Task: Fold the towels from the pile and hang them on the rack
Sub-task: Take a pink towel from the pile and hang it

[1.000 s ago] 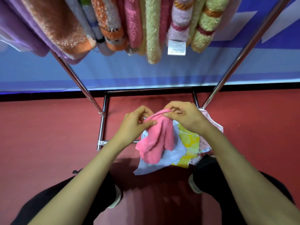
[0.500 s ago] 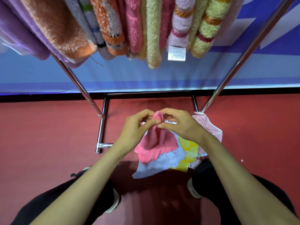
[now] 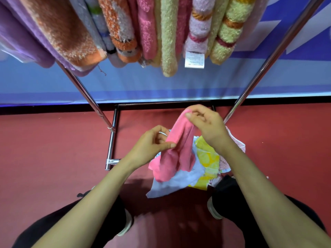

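Hung towels [image 3: 168, 33]: we log a row of fluffy towels draped over the top of the rack [image 3: 112, 140]. Purple and orange ones are at the left; pink, pale green and striped ones are toward the right. A white care label [image 3: 194, 60] dangles from one striped towel.
Left pole [image 3: 84, 93]: shiny metal, slanting down to the base frame on the red floor [image 3: 44, 149].
Left hand [image 3: 152, 145]: clamped on the pink towel, with thumb and curled fingers pinching its left edge roughly midway down.
Pink towel [image 3: 179, 151]: held up between both hands, hanging in loose lengthwise folds. We see its lower end in front of the pale blue cloth, but cannot tell whether they touch.
Right hand [image 3: 207, 126]: higher than the left, with fingertips pinched together on the towel's top corner.
Pile [image 3: 206, 173]: on the floor under the hands, between the two poles. It holds a pale blue cloth [image 3: 175, 183], a yellow towel [image 3: 207, 154] and a speckled pink towel [image 3: 237, 143] at its right edge.
Right pole [image 3: 268, 63]: slants down to just beside the speckled pink towel.
Backdrop: a blue banner [image 3: 161, 86] stands behind the rack.
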`<state>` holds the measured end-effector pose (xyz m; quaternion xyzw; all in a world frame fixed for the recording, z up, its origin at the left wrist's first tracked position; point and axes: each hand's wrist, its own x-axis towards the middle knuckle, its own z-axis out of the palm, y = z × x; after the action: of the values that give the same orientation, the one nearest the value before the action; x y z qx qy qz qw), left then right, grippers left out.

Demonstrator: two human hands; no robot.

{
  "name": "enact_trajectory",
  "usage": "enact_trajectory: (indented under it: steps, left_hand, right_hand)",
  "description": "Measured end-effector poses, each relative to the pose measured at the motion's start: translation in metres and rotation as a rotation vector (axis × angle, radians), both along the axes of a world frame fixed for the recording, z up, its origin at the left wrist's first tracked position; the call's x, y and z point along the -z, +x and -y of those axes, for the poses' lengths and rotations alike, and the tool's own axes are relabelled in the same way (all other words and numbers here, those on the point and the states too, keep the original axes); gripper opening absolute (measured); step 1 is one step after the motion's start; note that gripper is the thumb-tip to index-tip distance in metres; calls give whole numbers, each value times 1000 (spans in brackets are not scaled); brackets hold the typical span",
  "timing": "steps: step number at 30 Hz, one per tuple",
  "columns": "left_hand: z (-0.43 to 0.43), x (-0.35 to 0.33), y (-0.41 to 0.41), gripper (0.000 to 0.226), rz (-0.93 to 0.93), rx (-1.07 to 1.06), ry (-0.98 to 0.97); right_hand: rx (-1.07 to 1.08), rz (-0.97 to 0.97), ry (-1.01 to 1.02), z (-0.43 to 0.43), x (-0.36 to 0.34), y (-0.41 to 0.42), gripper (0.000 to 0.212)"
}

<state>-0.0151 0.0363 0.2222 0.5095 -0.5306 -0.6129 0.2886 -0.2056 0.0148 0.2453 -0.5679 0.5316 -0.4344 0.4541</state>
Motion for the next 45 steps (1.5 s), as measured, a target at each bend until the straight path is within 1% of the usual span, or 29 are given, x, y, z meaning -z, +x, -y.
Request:
enact_trajectory:
  steps: [3, 5, 6, 7, 9, 10, 12, 13, 14, 15, 17, 19, 20, 22, 24, 27, 30, 31, 32, 33, 35, 36, 37, 38, 39, 41, 43, 44, 45]
  left_hand:
    - [4, 10, 8, 25, 148, -7, 68]
    - [5, 17, 12, 19, 302, 50, 64]
    - [6, 19, 12, 14, 360, 35, 18]
    - [6, 19, 11, 11, 383, -22, -43]
    - [7, 12, 9, 6, 351, -141, -169]
    - [8, 7, 7, 4, 337, -133, -239]
    - [7, -4, 2, 7, 351, -19, -393]
    - [5, -8, -2, 9, 362, 32, -468]
    - [3, -10, -5, 11, 370, 57, -523]
    - [2, -11, -8, 11, 371, 57, -553]
    - [1, -10, -9, 6, 344, -5, -522]
    - [3, -9, -7, 5, 303, -80, -420]
    - [5, -7, -5, 7, 320, -84, -386]
    - [6, -4, -1, 7, 415, -24, -360]
    - [6, -1, 0, 5, 487, 15, -360]
    - [8, 3, 2, 7, 564, 22, -337]
    - [11, 7, 7, 8, 624, -27, -292]
    - [12, 8, 10, 8, 591, -84, -284]
    - [14, 8, 12, 9, 492, -167, -268]
    - [15, 5, 13, 9, 351, -260, -237]
    - [15, -2, 9, 11, 101, -376, -126]
    - [15, -5, 5, 13, 34, -381, -75]
    - [15, -5, 2, 15, 15, -359, -43]
    - [14, -4, -1, 17, 50, -320, -35]
    - [13, -2, -2, 19, 130, -266, -53]
    - [12, 5, -2, 21, 348, -138, -146]
    - [12, 9, -2, 16, 513, -92, -241]
    - [11, 9, -2, 12, 512, -131, -265]
    - [9, 7, -3, 11, 457, -182, -266]
  right_hand:
    - [246, 55, -66, 6, -3, -13, 17]
    - [311, 3, -97, 9, -2, -21, 20]
    - [300, -39, -95, 10, -2, -23, 20]
    - [248, -87, -79, 10, -1, -23, 20]
    - [40, -144, -15, 7, 3, -18, 26]
    - [-74, -125, 37, 4, 5, -14, 36]
    - [-237, -99, 112, -1, 9, -7, 54]
    - [-284, -134, 127, -3, 10, -6, 55]
    - [-310, -178, 137, -5, 11, -5, 49]
    - [-316, -219, 141, -5, 11, -5, 38]
    - [-259, -288, 118, -4, 10, -5, 19]
    - [-116, -331, 65, -1, 10, -7, 19]
    - [-16, -327, 35, 1, 10, -10, 19]
    - [186, -305, -28, 6, 6, -20, 14]
    - [323, -305, -59, 10, 1, -32, 8]
    - [418, -387, -82, 11, 0, -41, 8]
    - [426, -482, -95, 12, 3, -43, 11]
    - [441, -497, -96, 12, 4, -44, 15]
    - [454, -511, -98, 12, 4, -44, 20]
    - [456, -529, -94, 12, 4, -44, 26]
    - [401, -583, -50, 9, 6, -40, 34]
    - [339, -605, -15, 7, 6, -37, 35]
    - [262, -618, 26, 5, 8, -32, 34]
    - [175, -617, 72, 3, 9, -27, 32]
    - [91, -602, 122, 1, 11, -22, 30]
    - [-42, -509, 204, -1, 14, -13, 29]
    - [-119, -413, 249, -2, 14, -7, 31]
    - [-166, -388, 243, -2, 13, -6, 30]
    - [-223, -359, 230, -3, 12, -5, 28]
